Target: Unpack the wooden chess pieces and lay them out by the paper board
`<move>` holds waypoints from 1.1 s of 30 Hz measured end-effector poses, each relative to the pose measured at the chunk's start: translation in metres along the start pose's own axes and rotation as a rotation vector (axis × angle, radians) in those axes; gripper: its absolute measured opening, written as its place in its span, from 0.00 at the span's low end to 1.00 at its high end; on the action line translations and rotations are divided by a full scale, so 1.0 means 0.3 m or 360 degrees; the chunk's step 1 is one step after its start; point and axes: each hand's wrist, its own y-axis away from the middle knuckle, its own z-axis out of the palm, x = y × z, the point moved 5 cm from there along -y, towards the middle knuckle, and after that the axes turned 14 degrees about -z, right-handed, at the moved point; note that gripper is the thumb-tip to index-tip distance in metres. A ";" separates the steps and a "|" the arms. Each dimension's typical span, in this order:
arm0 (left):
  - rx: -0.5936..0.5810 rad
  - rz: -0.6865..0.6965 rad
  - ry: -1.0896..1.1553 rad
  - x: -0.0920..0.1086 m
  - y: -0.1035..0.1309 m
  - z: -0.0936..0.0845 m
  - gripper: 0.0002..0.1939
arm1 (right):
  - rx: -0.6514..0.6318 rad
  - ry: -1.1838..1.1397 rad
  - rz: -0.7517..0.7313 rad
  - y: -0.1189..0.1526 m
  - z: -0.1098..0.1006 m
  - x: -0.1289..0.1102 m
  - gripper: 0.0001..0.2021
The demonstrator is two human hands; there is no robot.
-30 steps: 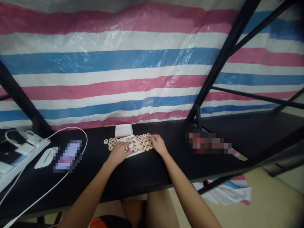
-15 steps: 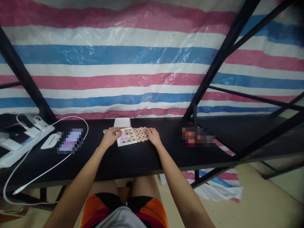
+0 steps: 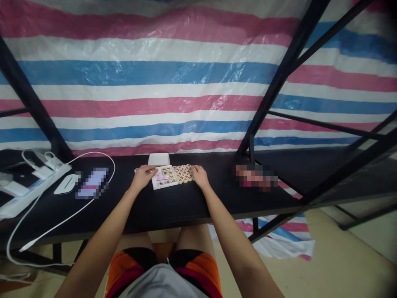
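Note:
A white open box [image 3: 165, 186] with round pieces marked in dark characters and a pink-printed paper or film lies on the black table. My left hand [image 3: 144, 176] is at the box's left side, fingers reaching over its upper left edge; what its fingertips hold, if anything, is too small to tell. Directly right of the box, round pieces with red and dark markings [image 3: 183, 174] sit packed together in rows. The fingers of my right hand [image 3: 199, 174] are at the right edge of these rows, touching or nearly touching them.
Behind the box lies a white lid or second box [image 3: 159, 159]. At left are a phone [image 3: 93, 183], a white oval device [image 3: 66, 184], a power strip [image 3: 37, 186] and a looping white cable. A blurred reddish item [image 3: 254, 177] lies at right, near black frame bars.
The view has shifted slightly. Both hands keep nearly the same places beside the box and the pieces, with only slight finger movement.

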 end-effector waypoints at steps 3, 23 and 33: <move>0.0058 -0.0067 0.0017 -0.024 -0.019 -0.024 0.17 | 0.0038 0.0011 0.0023 0.003 -0.007 0.002 0.18; -0.0098 -0.0591 -0.0280 -0.299 -0.029 -0.194 0.12 | 0.0215 -0.0156 0.0152 0.016 -0.019 0.050 0.19; -0.0088 -0.0540 -0.0525 -0.279 -0.049 -0.146 0.19 | 0.0332 -0.0551 0.0273 0.015 -0.003 0.094 0.22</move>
